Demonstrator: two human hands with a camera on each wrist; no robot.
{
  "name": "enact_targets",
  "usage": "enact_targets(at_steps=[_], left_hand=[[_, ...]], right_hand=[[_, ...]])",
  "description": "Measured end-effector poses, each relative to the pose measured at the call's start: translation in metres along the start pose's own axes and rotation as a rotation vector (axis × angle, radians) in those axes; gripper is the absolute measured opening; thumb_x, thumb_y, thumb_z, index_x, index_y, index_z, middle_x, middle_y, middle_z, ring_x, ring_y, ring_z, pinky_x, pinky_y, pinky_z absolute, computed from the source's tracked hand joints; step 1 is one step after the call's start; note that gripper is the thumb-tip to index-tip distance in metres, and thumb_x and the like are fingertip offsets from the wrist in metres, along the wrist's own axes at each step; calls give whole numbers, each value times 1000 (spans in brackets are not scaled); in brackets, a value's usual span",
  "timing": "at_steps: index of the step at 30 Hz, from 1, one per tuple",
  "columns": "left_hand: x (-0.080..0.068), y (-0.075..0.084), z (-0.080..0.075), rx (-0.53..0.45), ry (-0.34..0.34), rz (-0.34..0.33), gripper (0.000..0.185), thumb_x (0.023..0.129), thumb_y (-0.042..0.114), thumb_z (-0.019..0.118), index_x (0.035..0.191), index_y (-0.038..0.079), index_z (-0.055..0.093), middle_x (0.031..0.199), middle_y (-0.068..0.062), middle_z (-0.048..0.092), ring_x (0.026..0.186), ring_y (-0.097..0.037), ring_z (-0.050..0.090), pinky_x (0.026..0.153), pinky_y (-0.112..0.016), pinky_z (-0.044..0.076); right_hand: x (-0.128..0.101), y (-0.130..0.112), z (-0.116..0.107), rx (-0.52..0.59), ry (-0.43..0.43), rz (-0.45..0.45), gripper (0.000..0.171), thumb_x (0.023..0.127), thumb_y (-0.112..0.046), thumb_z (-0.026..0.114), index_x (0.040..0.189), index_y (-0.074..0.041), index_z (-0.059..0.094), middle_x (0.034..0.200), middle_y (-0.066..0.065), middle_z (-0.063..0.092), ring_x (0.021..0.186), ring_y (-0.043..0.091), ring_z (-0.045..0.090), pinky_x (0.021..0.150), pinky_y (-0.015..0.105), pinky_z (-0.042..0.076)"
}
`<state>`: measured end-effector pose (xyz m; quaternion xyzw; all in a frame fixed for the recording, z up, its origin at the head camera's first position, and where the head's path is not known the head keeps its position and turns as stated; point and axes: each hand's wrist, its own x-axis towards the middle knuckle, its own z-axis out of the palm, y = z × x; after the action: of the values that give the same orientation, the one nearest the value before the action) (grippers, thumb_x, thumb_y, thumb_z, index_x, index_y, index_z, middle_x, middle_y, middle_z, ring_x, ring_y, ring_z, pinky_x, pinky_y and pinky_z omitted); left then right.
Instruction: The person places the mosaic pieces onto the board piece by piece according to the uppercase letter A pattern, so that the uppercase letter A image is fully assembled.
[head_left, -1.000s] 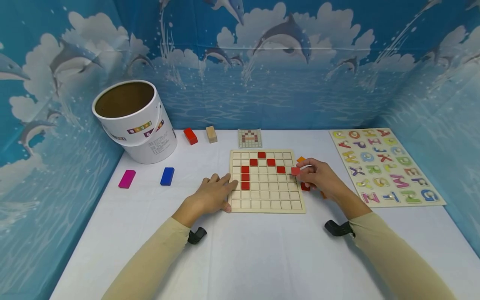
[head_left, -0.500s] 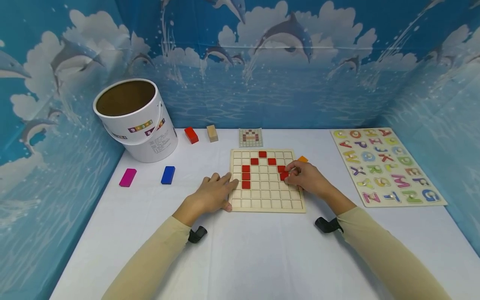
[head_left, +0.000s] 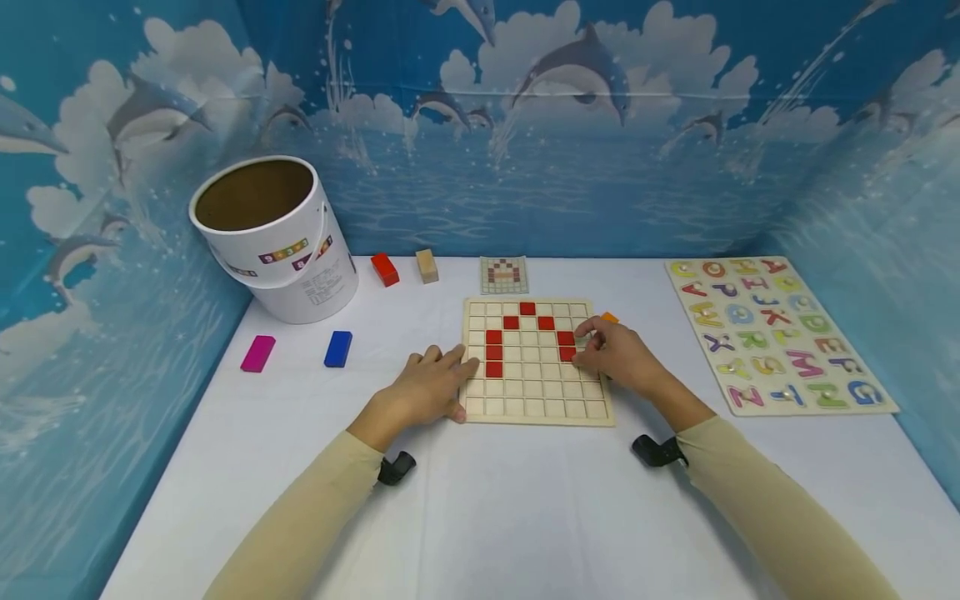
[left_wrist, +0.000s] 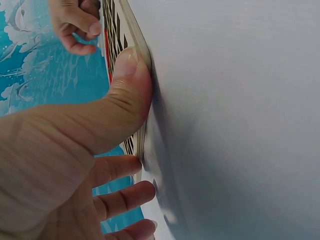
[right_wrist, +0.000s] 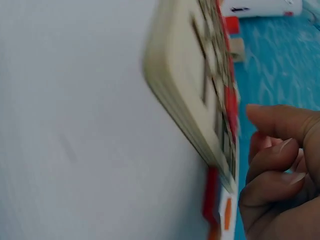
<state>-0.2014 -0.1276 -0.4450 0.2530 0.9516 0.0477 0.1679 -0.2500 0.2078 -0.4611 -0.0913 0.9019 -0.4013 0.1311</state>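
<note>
A pale wooden grid board lies on the white table, with several red tiles in its cells. My left hand rests on the board's left edge with fingers extended; in the left wrist view its thumb presses the near rim. My right hand hovers over the board's right side, its fingertips beside the red tile in the right-hand column. In the right wrist view, nothing shows between the thumb and bent fingers of that right hand. A small pattern card lies behind the board.
Beside the board's right edge, partly behind my right hand, is an orange piece. An alphabet puzzle board lies at right. At left stand a white bucket and pink, blue, red and plain wooden blocks.
My right hand has carried a red tile leftward from beside the board into a cell under another red one, and let go of it. The left hand has stayed in place.
</note>
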Motion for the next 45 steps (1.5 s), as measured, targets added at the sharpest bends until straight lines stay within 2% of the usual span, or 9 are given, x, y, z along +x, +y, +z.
enact_targets(at_steps=[4, 7, 15, 20, 25, 31, 37, 41, 45], left_hand=[[1, 0, 0, -3, 2, 5, 92, 83, 46, 79, 160, 19, 37, 167, -12, 26, 140, -34, 37, 107, -55, 34], [1, -1, 0, -5, 8, 5, 91, 83, 45, 79, 159, 18, 37, 167, -13, 27, 139, -35, 37, 107, -56, 35], [-1, 1, 0, -16, 6, 1, 91, 83, 46, 78, 160, 19, 37, 167, -13, 27, 138, -33, 38, 106, -56, 35], [-2, 1, 0, -23, -2, -6, 91, 83, 45, 78, 160, 19, 36, 168, -11, 26, 137, -32, 38, 106, -55, 35], [-1, 1, 0, -25, -1, -4, 92, 83, 45, 78, 160, 20, 35, 168, -11, 25, 137, -32, 38, 106, -54, 35], [0, 0, 0, -7, -3, -7, 92, 83, 46, 78, 160, 20, 35, 168, -12, 25, 137, -33, 38, 106, -54, 35], [0, 0, 1, 0, -6, -11, 92, 83, 46, 78, 161, 21, 35, 168, -11, 24, 137, -32, 38, 107, -54, 35], [0, 0, 1, -7, -5, -9, 92, 83, 45, 78, 160, 20, 36, 168, -12, 24, 137, -33, 37, 106, -54, 35], [0, 1, 0, -11, -4, -8, 92, 83, 45, 78, 160, 20, 36, 168, -12, 24, 138, -33, 37, 106, -55, 35]], right_hand=[[-12, 6, -18, 5, 73, 7, 34, 96, -21, 70, 124, -7, 55, 96, 11, 57, 72, 25, 51, 60, 34, 42], [-22, 15, -28, -11, 64, 33, 32, 96, -21, 70, 122, -7, 59, 100, 11, 59, 83, 25, 54, 67, 33, 45], [-36, 31, -29, -1, -7, 69, 36, 94, -18, 74, 126, -8, 62, 110, 11, 60, 68, 23, 51, 56, 30, 45], [-33, 30, -21, -92, 23, 5, 37, 92, -11, 74, 127, -5, 65, 109, 12, 65, 88, 26, 54, 69, 31, 48], [-36, 25, -14, -232, 57, -31, 39, 90, -6, 74, 129, -1, 67, 115, 15, 69, 99, 29, 56, 88, 44, 50], [-40, 20, -12, -308, 84, -55, 40, 89, -7, 76, 127, -3, 68, 100, 11, 66, 88, 25, 55, 77, 39, 48], [-39, 24, -16, -192, 83, -44, 27, 95, -14, 71, 121, -7, 65, 85, 6, 57, 73, 21, 53, 62, 31, 43], [-36, 26, -21, 2, 64, 16, 25, 100, -25, 67, 118, -10, 61, 77, 8, 52, 59, 20, 49, 52, 31, 40], [-34, 27, -24, 175, 27, 73, 35, 99, -37, 68, 123, -13, 59, 72, 11, 51, 53, 21, 46, 44, 33, 37]])
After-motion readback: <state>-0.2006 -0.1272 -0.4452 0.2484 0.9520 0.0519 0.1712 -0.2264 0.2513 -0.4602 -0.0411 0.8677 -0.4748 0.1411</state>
